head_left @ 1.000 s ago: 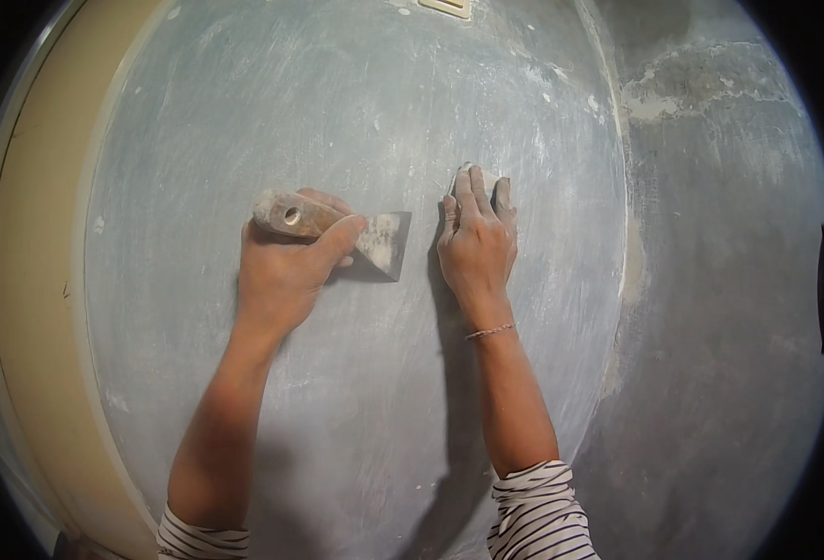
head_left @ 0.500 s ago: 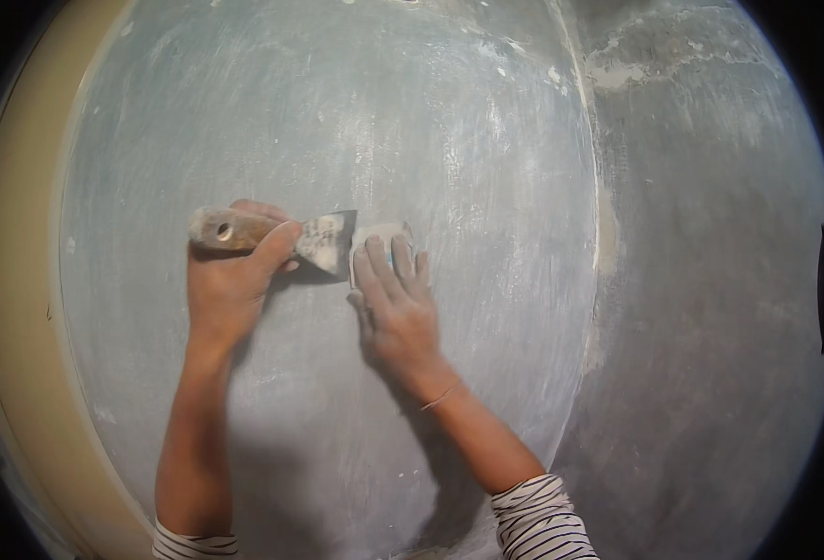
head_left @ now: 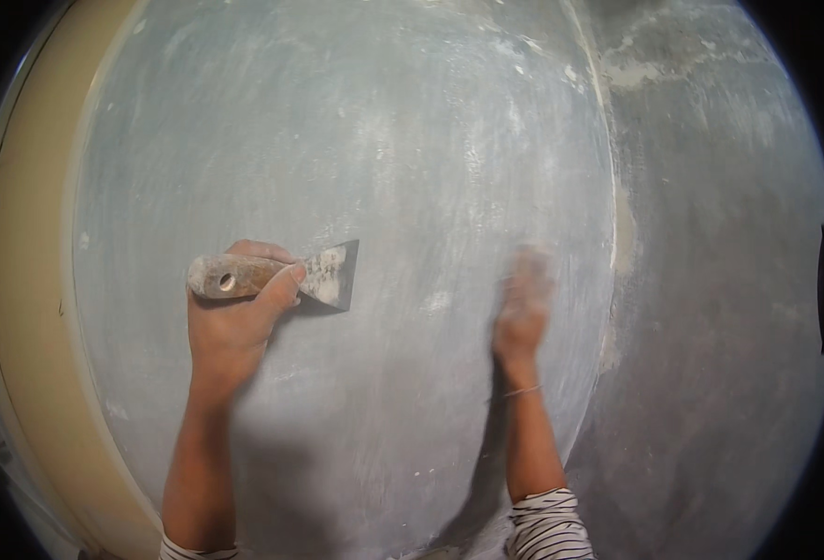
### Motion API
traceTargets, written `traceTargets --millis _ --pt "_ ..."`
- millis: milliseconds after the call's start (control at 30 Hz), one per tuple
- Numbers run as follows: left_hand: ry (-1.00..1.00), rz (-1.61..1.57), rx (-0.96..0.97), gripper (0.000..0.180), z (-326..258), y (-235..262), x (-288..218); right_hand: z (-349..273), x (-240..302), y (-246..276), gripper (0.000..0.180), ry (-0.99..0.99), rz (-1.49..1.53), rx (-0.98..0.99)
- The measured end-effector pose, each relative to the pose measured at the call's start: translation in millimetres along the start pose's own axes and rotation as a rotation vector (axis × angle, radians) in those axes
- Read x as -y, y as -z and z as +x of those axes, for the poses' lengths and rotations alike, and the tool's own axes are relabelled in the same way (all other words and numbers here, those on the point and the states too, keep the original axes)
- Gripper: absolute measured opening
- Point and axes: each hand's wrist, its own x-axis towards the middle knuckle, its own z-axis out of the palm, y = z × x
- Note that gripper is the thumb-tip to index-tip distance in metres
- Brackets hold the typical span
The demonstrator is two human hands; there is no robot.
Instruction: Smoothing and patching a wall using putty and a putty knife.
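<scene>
My left hand (head_left: 234,322) is closed round the worn wooden handle of a putty knife (head_left: 330,273), thumb along the handle near the blade. Its flared metal blade is smeared with whitish filler and points right, close to the grey wall (head_left: 384,420). Farther right, my right hand (head_left: 524,303) is against the same wall, fingers upward and smeared by motion. A pale edge shows at its fingertips, where the flat whitish pad from the earlier frame seems to be still under the fingers; the rest of the pad is hidden.
A beige upright panel or frame (head_left: 34,252) borders the wall on the left. On the right, a corner seam with rough pale filler (head_left: 623,233) meets a darker grey wall (head_left: 720,308). Patchy pale filler (head_left: 636,73) marks the upper right.
My right hand has moved right across the wall, away from the putty knife, and its forearm now stands more upright. My left hand and the knife sit slightly lower in view.
</scene>
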Motion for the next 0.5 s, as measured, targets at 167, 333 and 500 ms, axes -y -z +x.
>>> traceTargets --millis 167,333,500 --pt "-0.004 0.033 -0.067 0.010 -4.8 15.5 -6.8 -13.8 80.5 -36.9 0.047 0.054 -0.096 -0.079" --pt "0.024 -0.004 -0.170 0.012 -4.9 39.2 -1.5 -31.3 126.1 -29.8 0.047 0.476 0.034 0.340" --pt "0.010 -0.093 -0.082 0.011 -18.3 37.6 10.7 1.2 -10.4 16.4 0.043 -0.305 -0.042 -0.134"
